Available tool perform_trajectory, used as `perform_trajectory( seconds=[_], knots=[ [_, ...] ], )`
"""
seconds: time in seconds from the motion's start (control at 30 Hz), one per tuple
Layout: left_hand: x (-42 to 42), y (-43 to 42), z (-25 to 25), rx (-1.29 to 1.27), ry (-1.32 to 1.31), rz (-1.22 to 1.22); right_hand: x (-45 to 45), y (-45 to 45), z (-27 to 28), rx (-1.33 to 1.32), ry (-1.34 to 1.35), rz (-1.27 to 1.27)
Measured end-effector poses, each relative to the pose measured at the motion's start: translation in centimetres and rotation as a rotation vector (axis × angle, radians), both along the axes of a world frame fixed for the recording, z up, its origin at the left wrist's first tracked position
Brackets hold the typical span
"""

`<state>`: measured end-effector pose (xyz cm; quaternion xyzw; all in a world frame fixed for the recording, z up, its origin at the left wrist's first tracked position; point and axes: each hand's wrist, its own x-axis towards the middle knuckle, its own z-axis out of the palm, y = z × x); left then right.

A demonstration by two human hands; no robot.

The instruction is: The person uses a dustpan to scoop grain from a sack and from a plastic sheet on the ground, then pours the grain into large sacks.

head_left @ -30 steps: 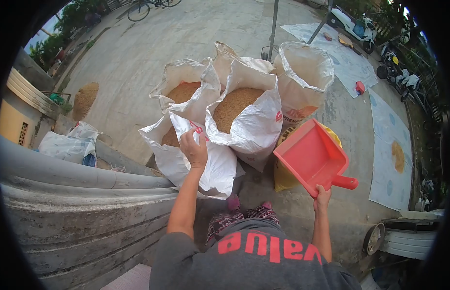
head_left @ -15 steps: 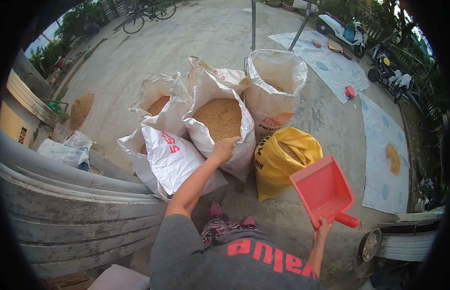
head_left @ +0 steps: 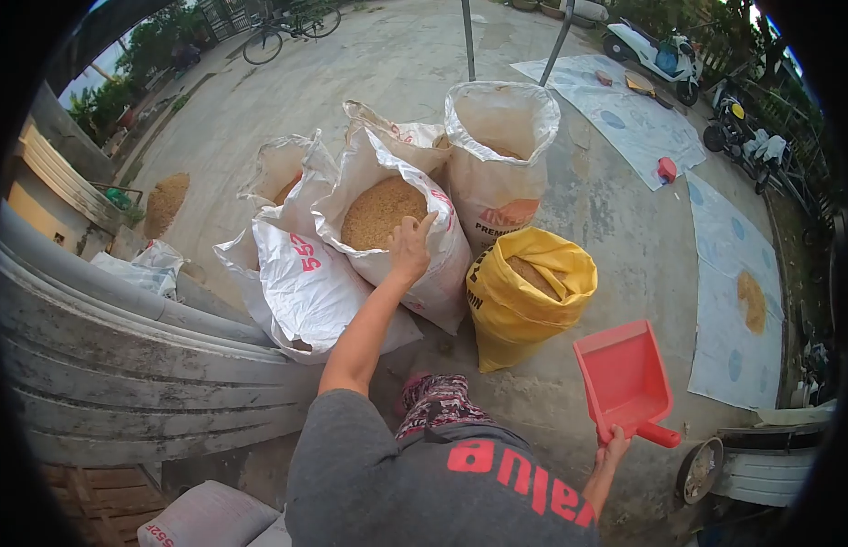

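A white woven sack (head_left: 424, 283) stands with its mouth wide, holding golden-brown grain (head_left: 385, 214). My left hand (head_left: 409, 248) is at its near rim, fingers bent round the edge. In my right hand (head_left: 612, 448) is a red dustpan (head_left: 626, 378), gripped near its handle; the pan faces up with nothing visible in it. A yellow sack (head_left: 531, 305) of grain stands between the white sack and the dustpan. Behind it rises a taller white sack (head_left: 497, 182), partly filled. Left of my arm, a white sack marked in red (head_left: 305, 292) leans over.
More open sacks (head_left: 287, 173) crowd on the left. A ridged grey wall (head_left: 150, 365) runs along my left side. Pale sheets (head_left: 729, 301) lie on the concrete at right, one with a grain patch (head_left: 752, 301). A round pan (head_left: 699, 469) sits near the lower right. Motorbikes (head_left: 656, 55) stand beyond.
My left hand has shifted along the sack's rim, its fingers now raised more. The dustpan has moved slightly down and right. The whole view has shifted a little.
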<state>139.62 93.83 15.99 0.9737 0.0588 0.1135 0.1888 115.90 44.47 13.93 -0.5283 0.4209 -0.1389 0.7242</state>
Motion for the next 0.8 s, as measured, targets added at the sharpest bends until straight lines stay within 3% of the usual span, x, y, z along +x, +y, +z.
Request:
perform_trajectory(
  seconds=[0.03,0.1,0.33,0.67,0.73,0.8],
  knots=[
    [-0.2,-1.2,0.9,0.003,-0.004,0.006,-0.1,-0.8,-0.1,0.003,-0.004,0.006],
    [-0.2,-3.6,2.1,0.036,-0.306,0.106,-0.9,-2.7,-0.8,0.059,0.054,-0.079],
    [3.9,-13.5,1.1,-0.044,-0.325,-0.133,-0.7,-10.6,-5.1,0.216,0.078,-0.329],
    [20.4,-34.1,-8.7,-0.207,-0.264,-0.035,9.2,-29.8,-10.6,0.278,-0.047,-0.491],
    [24.3,-41.3,-11.4,-0.259,-0.233,-0.140,10.6,-33.5,-12.4,0.332,-0.036,-0.577],
    [27.4,-48.8,-12.1,-0.467,-0.088,-0.306,11.4,-36.5,-12.6,0.360,-0.049,-0.662]
  ],
)
